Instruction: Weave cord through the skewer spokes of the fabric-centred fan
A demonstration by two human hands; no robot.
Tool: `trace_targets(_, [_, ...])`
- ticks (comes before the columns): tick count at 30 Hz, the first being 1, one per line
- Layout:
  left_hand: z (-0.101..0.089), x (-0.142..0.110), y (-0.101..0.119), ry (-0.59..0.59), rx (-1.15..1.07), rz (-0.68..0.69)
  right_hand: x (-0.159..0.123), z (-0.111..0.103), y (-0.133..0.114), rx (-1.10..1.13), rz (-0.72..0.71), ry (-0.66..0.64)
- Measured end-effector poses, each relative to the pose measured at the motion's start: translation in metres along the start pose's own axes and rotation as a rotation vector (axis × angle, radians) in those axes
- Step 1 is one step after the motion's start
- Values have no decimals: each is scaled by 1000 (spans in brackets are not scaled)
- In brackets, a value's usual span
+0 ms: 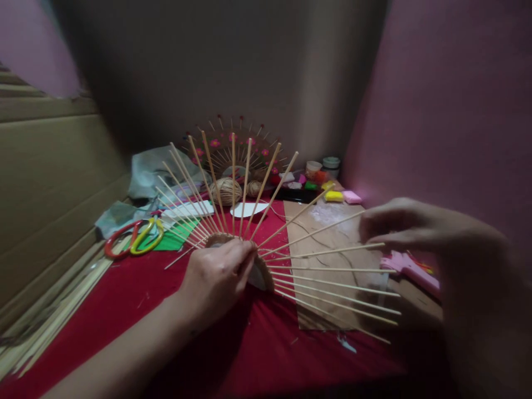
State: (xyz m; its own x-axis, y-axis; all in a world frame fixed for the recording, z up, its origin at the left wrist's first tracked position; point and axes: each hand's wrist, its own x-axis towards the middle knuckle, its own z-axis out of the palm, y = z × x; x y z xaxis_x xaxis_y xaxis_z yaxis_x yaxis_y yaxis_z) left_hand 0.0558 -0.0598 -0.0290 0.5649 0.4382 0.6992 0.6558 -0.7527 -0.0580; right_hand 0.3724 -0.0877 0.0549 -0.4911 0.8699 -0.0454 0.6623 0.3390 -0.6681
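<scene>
A half-round frame of thin wooden sticks (233, 183) fans out from a small semicircular base (261, 274) with a woven-looking edge and a pale centre. My left hand (222, 263) is closed around the top of this base, the fingers pinching its edge. Off to the right, my right hand (394, 224) is closed, thumb and fingers together beside the tips of two sticks. What lies between those fingers is hidden. A thin strand of twine (307, 227) trails over the brown board behind the sticks.
Red-and-yellow-handled scissors (137, 238) and loose sticks (78, 299) lie left. Behind are a twine ball (226, 191), a finished-looking decorated fan (216, 144), a dark phone (297, 195) and coloured packets (333, 196). A pink glue gun (411, 271) rests right, on a brown board (324, 310).
</scene>
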Motion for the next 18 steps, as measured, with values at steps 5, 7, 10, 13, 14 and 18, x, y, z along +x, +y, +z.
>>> trace_targets(5, [-3, -1, 1, -4, 21, 13, 46, 37, 9, -298, 75, -75])
trace_targets(7, [-3, -2, 1, -6, 26, 15, 56, 51, 6, -398, 98, 18])
trace_targets(10, [-4, -3, 1, -4, 37, 18, 60, 58, -2, -409, 134, 80])
trace_targets(13, [-4, -3, 1, -3, 35, 22, 59, 56, -10, -303, 102, 249])
trace_targets(14, [-4, -3, 1, -6, 33, 19, 58, 56, -12, -206, 59, 274])
trace_targets(18, [-3, -3, 1, -39, 19, 0, 58, 71, -20, 286, 2, -12])
